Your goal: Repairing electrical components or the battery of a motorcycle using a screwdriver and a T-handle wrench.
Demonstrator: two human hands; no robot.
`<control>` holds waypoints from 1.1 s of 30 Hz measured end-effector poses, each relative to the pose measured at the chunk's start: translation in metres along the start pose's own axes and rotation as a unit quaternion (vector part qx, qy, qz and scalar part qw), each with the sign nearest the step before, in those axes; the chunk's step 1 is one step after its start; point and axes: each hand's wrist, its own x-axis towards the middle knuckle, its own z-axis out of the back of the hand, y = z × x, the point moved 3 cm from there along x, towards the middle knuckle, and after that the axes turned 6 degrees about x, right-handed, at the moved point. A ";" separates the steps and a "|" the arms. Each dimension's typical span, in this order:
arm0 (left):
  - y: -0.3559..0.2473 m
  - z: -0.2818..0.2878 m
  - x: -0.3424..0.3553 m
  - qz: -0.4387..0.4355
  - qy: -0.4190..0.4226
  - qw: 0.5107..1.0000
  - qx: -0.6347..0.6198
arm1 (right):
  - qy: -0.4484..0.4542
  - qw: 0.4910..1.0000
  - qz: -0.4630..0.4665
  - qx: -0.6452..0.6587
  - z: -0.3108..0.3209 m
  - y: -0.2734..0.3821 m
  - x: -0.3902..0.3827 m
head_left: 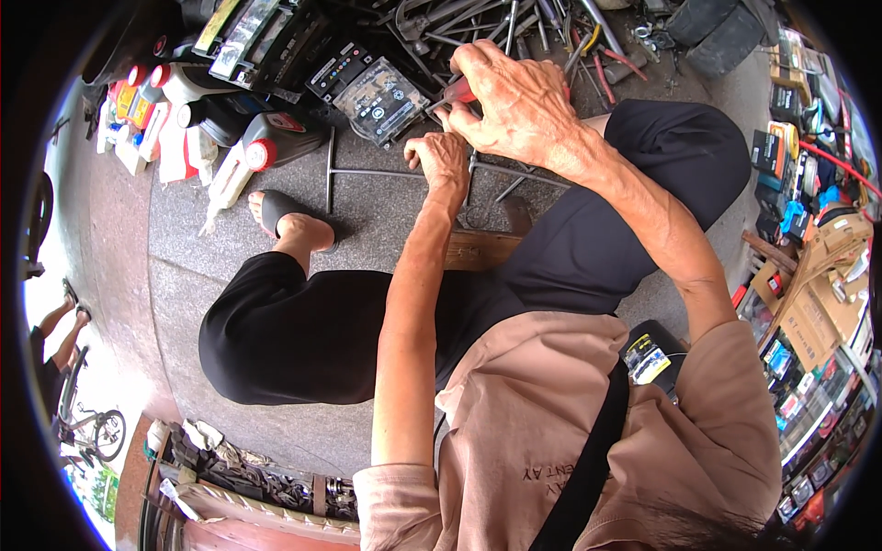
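My right hand (pixel 514 106) is wrapped round the red handle of a screwdriver (pixel 458 90); its thin shaft slants down to the left. Just below it, my left hand (pixel 439 163) has its fingers curled in, and what they hold, if anything, is hidden. Left of both hands lies a small battery (pixel 384 108) with a worn, scuffed top, close to the screwdriver's shaft. Metal rods of a cross-shaped wrench (pixel 377 172) lie on the floor below and behind my left hand.
Red-capped bottles (pixel 261 154) and larger batteries (pixel 266 50) stand at the upper left. Loose tools, including red-handled pliers (pixel 604 78), are heaped at the top. A wooden block (pixel 482 250) lies between my legs. Boxes (pixel 813 321) crowd the right side.
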 end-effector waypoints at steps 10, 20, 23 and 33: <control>0.008 -0.002 -0.001 0.025 0.012 1.000 -0.011 | 0.105 0.992 -0.073 0.019 0.002 0.007 0.008; 0.004 0.011 -0.010 0.047 -0.036 0.998 -0.005 | 0.138 0.985 -0.106 -0.001 0.008 0.007 0.010; 0.006 0.015 -0.012 0.036 -0.028 0.999 -0.021 | 0.091 0.994 -0.052 0.044 0.015 0.011 0.008; 0.008 0.014 -0.010 0.048 -0.029 0.998 -0.026 | 0.105 0.987 -0.111 0.041 0.011 0.006 0.008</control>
